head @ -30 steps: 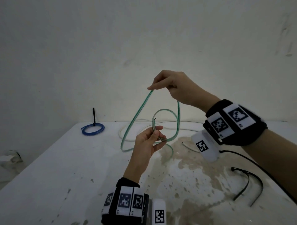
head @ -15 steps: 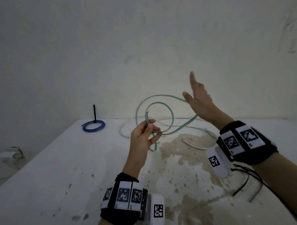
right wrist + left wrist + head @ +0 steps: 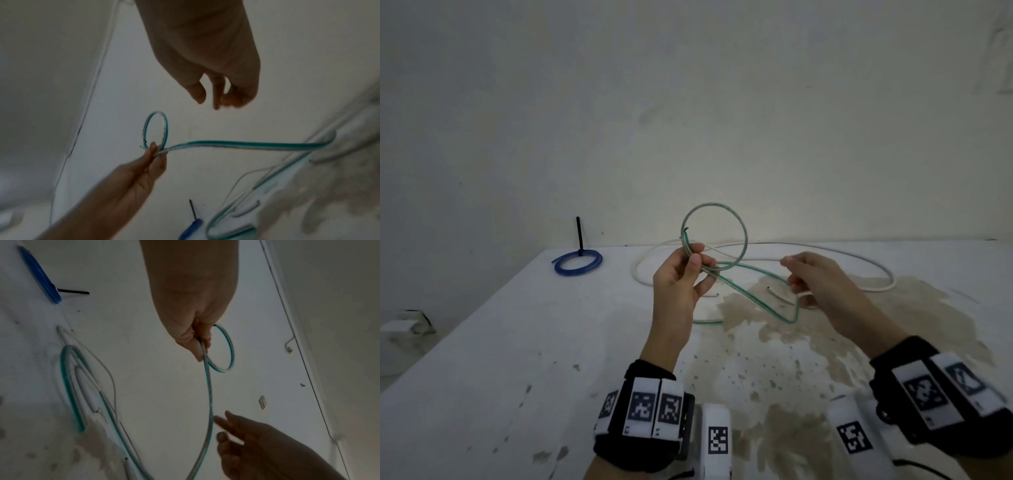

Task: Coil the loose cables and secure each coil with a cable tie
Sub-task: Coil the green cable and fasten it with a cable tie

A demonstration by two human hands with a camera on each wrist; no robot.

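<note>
- Stained white table point(image 3: 482, 359) against a bare wall carries a white cable point(image 3: 873, 270) and a tied blue coil point(image 3: 578, 264).
- Left hand point(image 3: 681, 284) pinches the green cable point(image 3: 714, 233) loop above the table.
- Right hand point(image 3: 822, 284) hovers beside it, fingers relaxed, holding nothing.

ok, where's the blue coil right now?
Head view: blue coil lies far left on the table, beside the wall, left of the white cable.

No readable text; wrist bands point(image 3: 650, 407) bear only coded markers.
</note>
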